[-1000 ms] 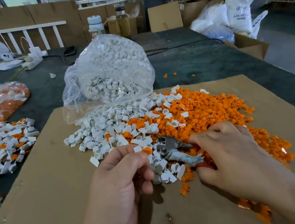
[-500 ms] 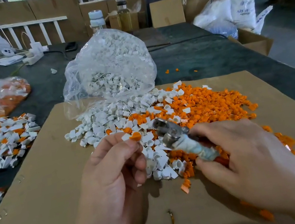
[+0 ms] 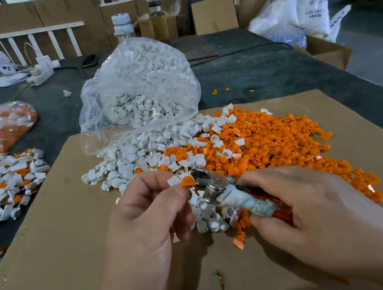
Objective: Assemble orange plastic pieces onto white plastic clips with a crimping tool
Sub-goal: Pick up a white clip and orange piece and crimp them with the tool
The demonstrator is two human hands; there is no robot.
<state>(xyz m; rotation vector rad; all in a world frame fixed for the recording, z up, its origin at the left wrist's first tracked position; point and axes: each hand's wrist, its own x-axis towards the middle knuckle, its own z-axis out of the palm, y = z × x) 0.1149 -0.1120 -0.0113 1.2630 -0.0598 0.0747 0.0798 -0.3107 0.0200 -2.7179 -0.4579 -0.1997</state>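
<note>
Orange piece [image 3: 187, 180] sits on a white clip [image 3: 174, 180], both pinched by the left hand [image 3: 148, 224] between thumb and fingers at frame centre, right against the metal head of the tool [image 3: 219, 190]. The right hand [image 3: 311, 208] grips the tool's taped handle, lower right of centre. Above them, loose clips [image 3: 131, 158] and orange pieces [image 3: 275, 145] lie heaped on cardboard [image 3: 54, 271], below a clear bag [image 3: 138, 82].
</note>
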